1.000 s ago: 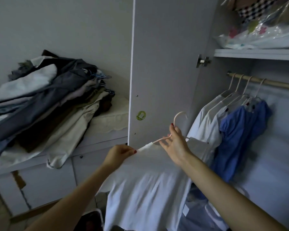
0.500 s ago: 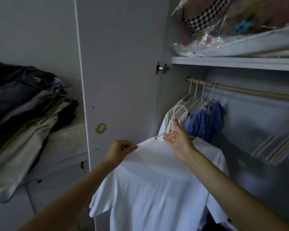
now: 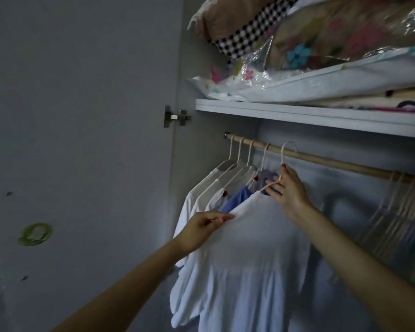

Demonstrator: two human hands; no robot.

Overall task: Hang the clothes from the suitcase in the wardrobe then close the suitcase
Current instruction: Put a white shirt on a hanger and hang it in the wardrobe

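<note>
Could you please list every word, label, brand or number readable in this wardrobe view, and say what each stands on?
None can be read.
Round green sticker on the grey wardrobe door: its pale centre is too blurred to show any text.
Clear plastic bedding bags on the white shelf: only flower patterns, no lettering.
White T-shirt on the cream hanger: no print visible.

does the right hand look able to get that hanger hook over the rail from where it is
Probably yes: the right hand holds the hanger with its hook right at the rail, and that stretch of rail is bare.
</note>
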